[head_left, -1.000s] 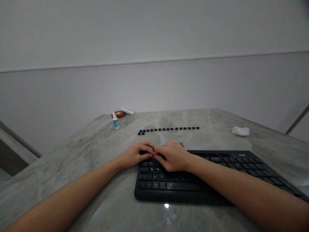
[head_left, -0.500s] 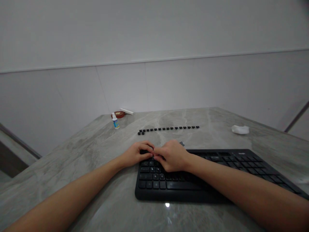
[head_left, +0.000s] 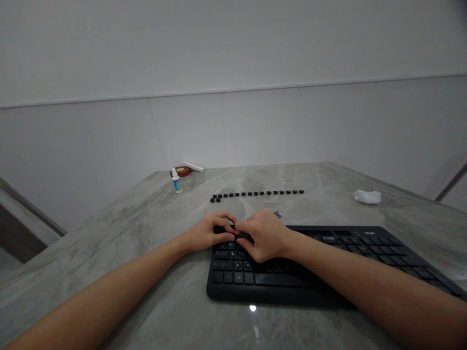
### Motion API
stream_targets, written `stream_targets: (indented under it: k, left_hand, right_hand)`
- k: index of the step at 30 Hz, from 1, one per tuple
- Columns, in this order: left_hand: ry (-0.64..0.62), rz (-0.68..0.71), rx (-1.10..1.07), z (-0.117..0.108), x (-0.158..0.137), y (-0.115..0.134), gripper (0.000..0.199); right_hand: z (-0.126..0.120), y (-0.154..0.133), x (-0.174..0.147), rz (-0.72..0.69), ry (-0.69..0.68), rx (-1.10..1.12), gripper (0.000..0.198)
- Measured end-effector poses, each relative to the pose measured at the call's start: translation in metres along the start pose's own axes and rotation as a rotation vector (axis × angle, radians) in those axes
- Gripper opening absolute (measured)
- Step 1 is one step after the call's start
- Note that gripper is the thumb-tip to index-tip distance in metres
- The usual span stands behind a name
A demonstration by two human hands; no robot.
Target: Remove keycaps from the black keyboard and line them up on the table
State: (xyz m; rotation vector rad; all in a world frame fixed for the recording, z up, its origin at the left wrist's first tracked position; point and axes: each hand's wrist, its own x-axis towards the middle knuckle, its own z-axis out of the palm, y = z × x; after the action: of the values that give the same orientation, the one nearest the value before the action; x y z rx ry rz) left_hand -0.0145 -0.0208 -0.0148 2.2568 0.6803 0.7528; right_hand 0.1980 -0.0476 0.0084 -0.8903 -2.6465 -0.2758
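A black keyboard (head_left: 270, 294) lies at a slant on the grey marbled table. Over its upper left corner my left hand (head_left: 207, 232) is closed in a pinch, thumb and fingertips at the keys. My right hand (head_left: 263, 236) is also closed in a pinch, its fingertips meeting those of the left. What lies between the fingertips is too small and hidden to name. A grey flat end (head_left: 278, 214) of something shows behind my right hand; whether I hold it cannot be told. Beyond the hands, several loose black keycaps (head_left: 261, 193) form a long row, with two in front at its left end.
A small white bottle (head_left: 177, 183) with a blue label stands at the back left. Behind it lie a reddish-brown round object (head_left: 181, 171) and a white strip (head_left: 193, 167). A crumpled white thing (head_left: 368, 196) rests at the right. A wall rises behind the table.
The view has shifted slightly, so things appear a little further right. My right thumb has moved a little apart from the index finger; both hands stay at the same keyboard corner.
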Motion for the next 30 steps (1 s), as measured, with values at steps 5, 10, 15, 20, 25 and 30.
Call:
stream_targets:
  k: [5, 10, 15, 20, 25, 30]
  left_hand:
    - [-0.003, 0.002, -0.015, 0.000, 0.001, 0.000, 0.014]
    - [-0.019, 0.008, -0.064, 0.001, 0.002, 0.001, 0.014]
    - [-0.050, 0.050, -0.059, 0.001, 0.002, -0.002, 0.018]
    - [-0.111, 0.083, -0.017, 0.000, 0.002, -0.008, 0.021]
    - [-0.094, 0.057, 0.034, 0.000, 0.000, -0.007, 0.024]
    - [-0.020, 0.081, 0.091, 0.001, -0.002, -0.007, 0.022]
  right_hand:
    - [-0.005, 0.004, -0.001, -0.098, -0.036, -0.014, 0.016]
    - [0.005, 0.008, -0.001, -0.204, 0.025, -0.036, 0.014]
    - [0.017, 0.012, -0.001, -0.224, 0.145, 0.053, 0.016]
    - [0.022, 0.013, -0.001, -0.232, 0.216, 0.109, 0.015]
    - [0.026, 0.013, -0.001, -0.224, 0.245, 0.128, 0.013]
    - [0.028, 0.012, -0.001, -0.192, 0.256, 0.133, 0.013]
